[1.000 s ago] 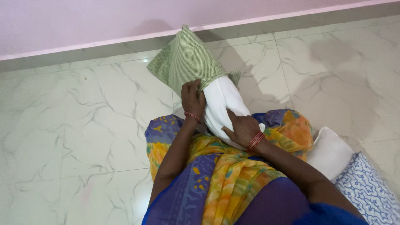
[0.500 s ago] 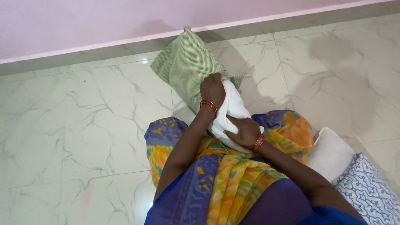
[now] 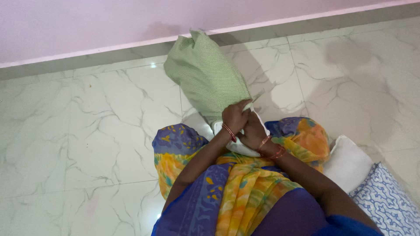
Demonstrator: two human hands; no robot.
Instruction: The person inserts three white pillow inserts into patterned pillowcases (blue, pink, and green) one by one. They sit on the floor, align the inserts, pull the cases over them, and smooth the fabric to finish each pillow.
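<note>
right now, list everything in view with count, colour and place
pillow cover: one, green checked, over most of the pillow, standing on the floor ahead of the knees
pillow: one, white, lower end showing below the cover
second pillow: one, white, on the floor at right
patterned cloth: one, blue and white, bottom right corner
floor: white marble tiles
wall: pink, at top
left hand: grips the cover's open edge
right hand: pressed on the pillow end beside it

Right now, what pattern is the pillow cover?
Pillow cover: fine green-and-white check, seen from the head camera.
</note>
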